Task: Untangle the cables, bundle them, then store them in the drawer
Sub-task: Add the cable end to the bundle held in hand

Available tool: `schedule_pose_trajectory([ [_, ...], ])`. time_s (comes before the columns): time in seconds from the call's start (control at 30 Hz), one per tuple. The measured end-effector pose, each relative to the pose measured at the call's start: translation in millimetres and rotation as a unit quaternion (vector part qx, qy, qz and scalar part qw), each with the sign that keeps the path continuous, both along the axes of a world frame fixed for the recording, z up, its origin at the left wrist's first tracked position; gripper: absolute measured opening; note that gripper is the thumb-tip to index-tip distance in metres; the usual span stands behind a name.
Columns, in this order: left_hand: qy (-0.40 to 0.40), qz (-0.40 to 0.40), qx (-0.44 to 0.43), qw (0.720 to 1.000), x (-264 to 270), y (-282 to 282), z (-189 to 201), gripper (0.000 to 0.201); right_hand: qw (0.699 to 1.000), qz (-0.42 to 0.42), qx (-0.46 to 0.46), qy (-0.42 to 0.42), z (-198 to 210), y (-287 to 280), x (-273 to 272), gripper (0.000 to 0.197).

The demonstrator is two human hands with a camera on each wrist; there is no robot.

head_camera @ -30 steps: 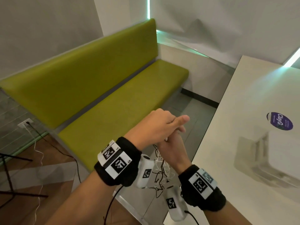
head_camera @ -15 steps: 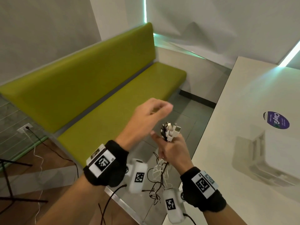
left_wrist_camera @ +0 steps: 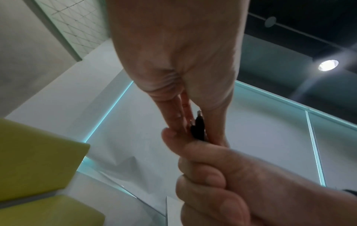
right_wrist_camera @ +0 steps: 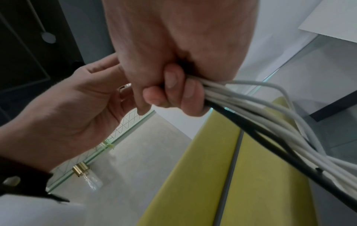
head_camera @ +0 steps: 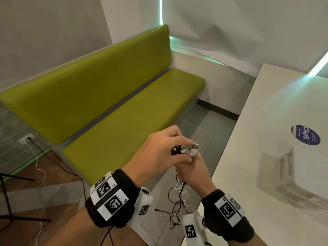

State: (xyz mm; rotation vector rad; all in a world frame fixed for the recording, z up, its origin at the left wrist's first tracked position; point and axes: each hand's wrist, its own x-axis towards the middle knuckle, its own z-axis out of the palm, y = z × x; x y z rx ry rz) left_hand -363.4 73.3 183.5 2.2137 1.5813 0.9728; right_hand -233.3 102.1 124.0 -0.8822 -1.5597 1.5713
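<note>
A bundle of white and black cables point(head_camera: 179, 197) hangs in the air between the bench and the table. My right hand point(head_camera: 192, 170) grips it in a fist just below the plugs; the right wrist view shows the fingers curled round the cables point(right_wrist_camera: 260, 122). The plug ends point(head_camera: 190, 149) stick out above that fist. My left hand point(head_camera: 179, 150) reaches over from the left and pinches the plugs. In the left wrist view its fingertips point(left_wrist_camera: 173, 122) and thumb hold a black plug point(left_wrist_camera: 199, 128) above the right fist point(left_wrist_camera: 222, 175). No drawer is in view.
A green bench point(head_camera: 124, 112) runs along the wall at left. A white table point(head_camera: 266, 130) with a purple sticker point(head_camera: 305, 134) stands at right. A wall socket point(head_camera: 26, 138) with cords trailing over the floor and black stand legs point(head_camera: 10, 197) are at far left.
Half a second ago my left hand was lifted off to the left, leaving the plugs bare. It has come back down and now pinches the plug ends. The right hand kept its grip.
</note>
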Motion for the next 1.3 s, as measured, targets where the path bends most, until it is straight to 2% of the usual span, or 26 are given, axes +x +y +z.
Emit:
schedule_pose_trajectory([
  [0.13, -0.017, -0.002, 0.022, 1.000, 0, 1, -4, 0.028, 0.999, 0.006, -0.032, -0.006, 2, 1, 1, 0.026],
  [0.23, 0.021, -0.003, -0.029, 0.999, -2, 4, -2, 0.027, 0.999, 0.010, -0.023, -0.044, 0, -1, 3, 0.014],
  [0.37, 0.067, -0.024, -0.113, 0.991, -6, 8, 4, 0.022, 0.995, 0.011, -0.041, -0.095, -5, -5, 4, 0.039],
  [0.5, 0.050, -0.032, -0.135, 0.989, -6, 9, 5, 0.021, 0.991, 0.012, -0.033, -0.126, -3, -5, 4, 0.036],
  [0.7, 0.011, -0.021, -0.150, 0.988, 0, 5, 3, 0.020, 0.992, 0.023, -0.025, -0.122, -3, -5, 8, 0.037],
  [0.83, 0.042, -0.021, -0.129, 0.991, 2, 1, 3, 0.017, 0.982, 0.082, -0.020, -0.166, 4, -7, 14, 0.040],
  [0.9, 0.051, -0.022, -0.107, 0.993, 1, 0, 1, 0.021, 0.981, 0.106, -0.021, -0.164, 3, -7, 16, 0.036],
  [1.0, 0.080, -0.046, -0.123, 0.988, -2, -2, -6, 0.053, 0.978, 0.138, 0.001, -0.159, 1, -6, 16, 0.030],
  [1.03, 0.066, -0.055, -0.138, 0.987, -2, -1, -8, 0.056, 0.976, 0.145, 0.013, -0.163, 0, -6, 17, 0.032],
  [1.2, -0.030, -0.081, -0.118, 0.989, -4, 2, -19, 0.031, 0.953, 0.193, 0.045, -0.229, -1, -8, 20, 0.050],
  [1.3, -0.068, -0.089, -0.082, 0.990, 0, -2, -19, 0.031, 0.941, 0.240, 0.015, -0.240, 1, -6, 25, 0.047],
])
